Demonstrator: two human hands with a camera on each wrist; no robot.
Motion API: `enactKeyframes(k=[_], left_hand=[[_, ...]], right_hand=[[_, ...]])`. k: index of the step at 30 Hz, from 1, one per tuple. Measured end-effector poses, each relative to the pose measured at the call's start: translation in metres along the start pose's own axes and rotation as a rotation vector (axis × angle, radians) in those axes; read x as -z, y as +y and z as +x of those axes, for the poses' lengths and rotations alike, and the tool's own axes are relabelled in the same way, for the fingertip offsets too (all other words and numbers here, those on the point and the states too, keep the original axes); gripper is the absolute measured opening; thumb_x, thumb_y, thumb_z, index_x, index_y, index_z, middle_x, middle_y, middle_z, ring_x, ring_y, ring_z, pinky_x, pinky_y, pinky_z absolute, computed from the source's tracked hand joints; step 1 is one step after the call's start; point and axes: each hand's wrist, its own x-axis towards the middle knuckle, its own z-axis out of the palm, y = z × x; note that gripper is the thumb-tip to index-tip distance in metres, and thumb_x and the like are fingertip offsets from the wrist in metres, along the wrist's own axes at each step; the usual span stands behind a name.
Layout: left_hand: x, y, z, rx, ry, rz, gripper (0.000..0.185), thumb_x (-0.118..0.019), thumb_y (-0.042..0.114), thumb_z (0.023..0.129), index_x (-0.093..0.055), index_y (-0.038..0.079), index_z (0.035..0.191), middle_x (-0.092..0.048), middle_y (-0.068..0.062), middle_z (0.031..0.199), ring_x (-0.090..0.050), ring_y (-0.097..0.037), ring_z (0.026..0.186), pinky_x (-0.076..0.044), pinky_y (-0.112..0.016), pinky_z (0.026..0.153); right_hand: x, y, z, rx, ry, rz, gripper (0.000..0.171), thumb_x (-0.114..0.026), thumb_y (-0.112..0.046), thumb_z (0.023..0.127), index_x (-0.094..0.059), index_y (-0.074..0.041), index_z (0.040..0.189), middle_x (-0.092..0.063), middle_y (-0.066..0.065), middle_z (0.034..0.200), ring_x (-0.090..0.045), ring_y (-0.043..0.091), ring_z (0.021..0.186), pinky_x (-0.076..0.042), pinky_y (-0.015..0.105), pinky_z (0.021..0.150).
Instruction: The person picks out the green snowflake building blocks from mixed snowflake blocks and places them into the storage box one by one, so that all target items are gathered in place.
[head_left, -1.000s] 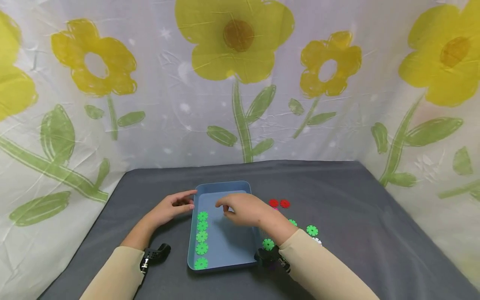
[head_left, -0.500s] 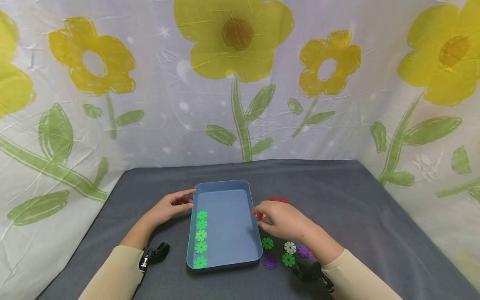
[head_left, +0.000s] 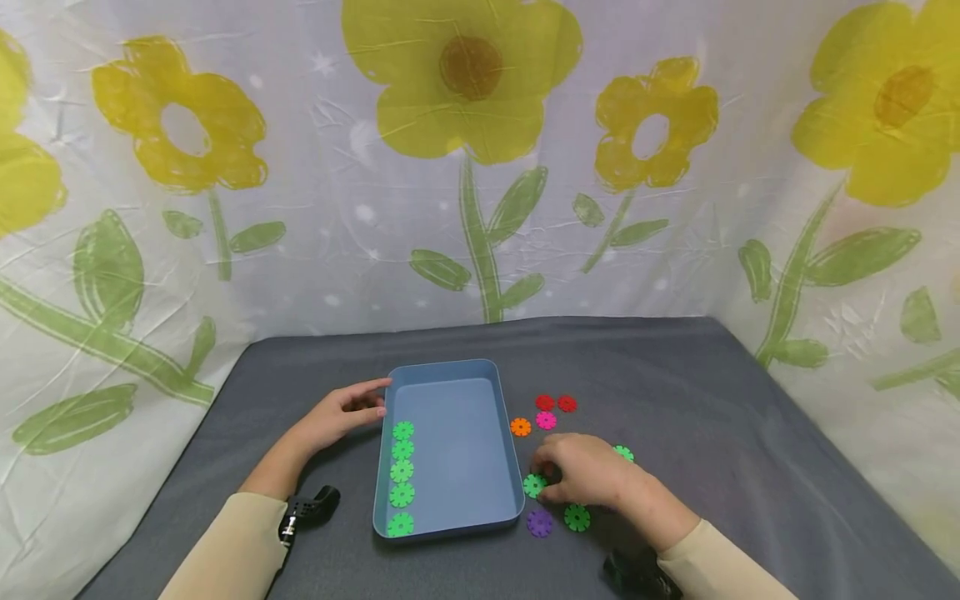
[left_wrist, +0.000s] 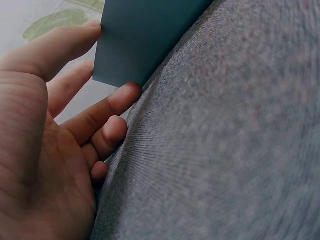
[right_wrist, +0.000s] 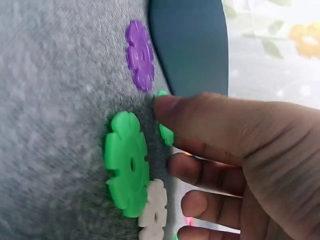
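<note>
The left hand rests at the left wall of the shallow blue tray; in the left wrist view its thumb and fingers touch the tray wall. Just right of the tray, the right hand reaches down over a green snowflake disc, thumb and forefinger at its edge. That disc lies flat on the cloth, partly hidden by the thumb in the right wrist view. Closer to that wrist camera lie another green disc and a white disc. Inside the tray, several green discs line the left side.
A purple disc lies near the tray's lower right corner. Farther back are an orange disc, a pink disc and two red discs. Another green disc shows behind the right hand. Grey cloth covers the table.
From above the tray, the right hand has moved right, past the orange disc, then nearer the person to the green disc. The left hand stays at the tray wall.
</note>
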Motion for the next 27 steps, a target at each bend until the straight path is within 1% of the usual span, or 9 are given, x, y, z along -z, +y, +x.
enactKeyframes(k=[4,6,8,11,13,15,17,21,27], left_hand=[[-0.001,0.002,-0.001,0.009,0.027,0.035,0.057,-0.071,0.022,0.100,-0.052,0.007,0.151,-0.061,-0.011,0.099,-0.051,-0.021,0.081,-0.044,-0.033,0.069],[-0.001,0.003,-0.001,0.010,0.026,0.042,0.057,-0.071,0.022,0.100,-0.051,0.007,0.151,-0.055,-0.009,0.089,-0.046,-0.021,0.077,-0.040,-0.034,0.065],[-0.002,0.003,-0.001,0.014,0.020,0.046,0.058,-0.071,0.023,0.100,-0.051,0.009,0.152,-0.053,-0.009,0.088,-0.045,-0.022,0.078,-0.039,-0.035,0.065],[-0.002,0.002,0.001,0.014,0.013,0.056,0.058,-0.070,0.028,0.100,-0.051,0.012,0.153,-0.064,-0.014,0.117,-0.052,-0.027,0.095,-0.044,-0.038,0.077],[-0.002,0.002,0.002,0.016,0.008,0.059,0.059,-0.070,0.031,0.100,-0.051,0.013,0.153,-0.058,-0.015,0.142,-0.054,-0.034,0.117,-0.046,-0.046,0.091],[-0.002,0.002,0.002,0.016,0.007,0.057,0.060,-0.069,0.033,0.100,-0.050,0.014,0.154,-0.046,-0.012,0.156,-0.045,-0.037,0.137,-0.041,-0.055,0.103],[-0.003,0.003,0.002,0.014,0.003,0.053,0.060,-0.068,0.033,0.101,-0.049,0.013,0.154,-0.044,-0.012,0.157,-0.038,-0.039,0.143,-0.037,-0.060,0.106],[-0.002,0.005,0.001,0.017,0.000,0.037,0.060,-0.068,0.030,0.101,-0.048,0.012,0.155,-0.043,-0.013,0.158,-0.037,-0.040,0.145,-0.036,-0.061,0.108],[-0.003,0.005,-0.001,0.032,0.000,0.036,0.062,-0.068,0.035,0.101,-0.047,0.016,0.156,-0.041,-0.012,0.159,-0.033,-0.041,0.147,-0.033,-0.062,0.110]], right_hand=[[0.005,0.002,0.002,-0.013,-0.006,-0.034,0.018,-0.085,-0.027,0.080,-0.074,-0.020,0.091,-0.058,-0.014,0.085,-0.051,0.003,0.073,-0.048,0.031,0.067],[0.011,0.003,0.003,-0.035,0.004,-0.011,0.015,-0.084,-0.026,0.081,-0.074,-0.021,0.092,-0.060,-0.015,0.085,-0.053,0.004,0.073,-0.048,0.031,0.067],[0.019,0.001,0.004,-0.059,0.032,0.046,0.013,-0.082,-0.023,0.084,-0.073,-0.021,0.094,-0.063,-0.014,0.086,-0.056,0.006,0.076,-0.049,0.032,0.068],[0.033,-0.004,0.004,-0.094,0.100,0.132,0.015,-0.079,-0.018,0.086,-0.073,-0.018,0.100,-0.064,-0.011,0.090,-0.057,0.009,0.077,-0.048,0.032,0.068],[0.040,-0.010,0.006,-0.109,0.145,0.188,0.018,-0.076,-0.014,0.085,-0.073,-0.016,0.102,-0.064,-0.008,0.092,-0.056,0.012,0.077,-0.047,0.031,0.066],[0.045,-0.018,0.007,-0.125,0.189,0.235,0.021,-0.074,-0.011,0.083,-0.073,-0.014,0.104,-0.064,-0.007,0.093,-0.055,0.012,0.075,-0.046,0.030,0.064],[0.047,-0.029,0.010,-0.131,0.217,0.287,0.022,-0.073,-0.010,0.083,-0.072,-0.014,0.105,-0.064,-0.007,0.094,-0.054,0.014,0.075,-0.046,0.030,0.062],[0.044,-0.051,0.017,-0.098,0.232,0.352,0.023,-0.077,-0.011,0.086,-0.073,-0.013,0.108,-0.065,-0.009,0.098,-0.057,0.013,0.078,-0.049,0.029,0.067],[0.014,-0.074,0.035,0.015,0.208,0.314,0.023,-0.082,-0.014,0.086,-0.074,-0.014,0.107,-0.064,-0.009,0.095,-0.051,0.006,0.066,-0.047,0.026,0.064]])
